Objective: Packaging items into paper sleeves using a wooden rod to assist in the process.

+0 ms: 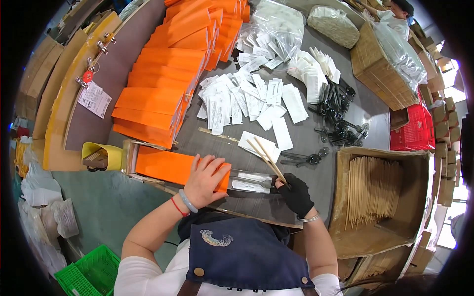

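I log a flat orange paper sleeve (165, 166) on the grey tabletop (323, 185), bare left hand (203, 178) splayed over it, clamping I cannot judge; right of that sleeve, black-gloved right hand (296, 193), grip closed on slim pale wooden sticks (278, 172), liable to scatter if that pinch loosens.

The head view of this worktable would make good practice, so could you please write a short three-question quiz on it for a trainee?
1. What colour is the packet under the left hand? A) Green B) Orange C) Blue
2. True or false: the left hand holds the pair of wooden sticks.
3. What lies in the open cardboard box beside the right forearm?

Key:
1. B.
2. False; the black-gloved right hand holds them.
3. Many pale sticks, in a row.
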`<state>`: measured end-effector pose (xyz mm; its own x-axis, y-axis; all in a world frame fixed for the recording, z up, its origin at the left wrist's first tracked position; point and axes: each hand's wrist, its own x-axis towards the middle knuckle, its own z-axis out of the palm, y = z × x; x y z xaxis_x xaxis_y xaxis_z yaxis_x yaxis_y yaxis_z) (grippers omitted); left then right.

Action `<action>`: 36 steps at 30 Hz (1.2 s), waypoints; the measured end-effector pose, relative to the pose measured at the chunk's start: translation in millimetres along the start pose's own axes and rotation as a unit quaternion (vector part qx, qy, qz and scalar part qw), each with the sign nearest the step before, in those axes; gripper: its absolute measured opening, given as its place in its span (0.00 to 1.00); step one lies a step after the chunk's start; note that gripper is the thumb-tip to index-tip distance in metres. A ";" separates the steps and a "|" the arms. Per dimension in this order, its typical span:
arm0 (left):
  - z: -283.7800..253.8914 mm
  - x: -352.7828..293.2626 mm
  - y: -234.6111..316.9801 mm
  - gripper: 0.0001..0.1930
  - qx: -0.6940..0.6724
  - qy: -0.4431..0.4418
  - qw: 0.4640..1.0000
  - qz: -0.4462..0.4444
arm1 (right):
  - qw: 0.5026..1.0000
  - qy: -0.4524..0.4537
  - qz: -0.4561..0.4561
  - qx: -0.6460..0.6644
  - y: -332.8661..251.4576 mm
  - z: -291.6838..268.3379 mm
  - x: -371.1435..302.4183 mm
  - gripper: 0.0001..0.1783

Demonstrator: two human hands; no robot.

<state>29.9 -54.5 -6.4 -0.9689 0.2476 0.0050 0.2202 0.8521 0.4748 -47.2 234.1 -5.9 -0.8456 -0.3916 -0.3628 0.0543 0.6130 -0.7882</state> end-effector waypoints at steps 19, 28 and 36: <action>1.5 0.6 -3.8 0.41 0.003 0.002 1.000 0.005 | 0.903 0.064 -0.272 -0.327 16.7 -6.4 -3.1 0.19; 8.6 11.4 5.1 0.37 -0.029 0.045 0.998 0.019 | 0.913 0.050 -0.276 -0.298 -5.1 22.2 7.6 0.18; 3.0 9.8 10.1 0.35 -0.019 0.062 0.997 0.045 | 0.914 0.066 -0.240 -0.320 12.9 15.8 -7.1 0.21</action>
<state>23.0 -42.1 -4.2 -0.9524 0.2612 0.1572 0.3048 0.8099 0.5011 -32.1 233.9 -21.4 -0.7499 -0.6600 0.0455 -0.6255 0.6849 -0.3737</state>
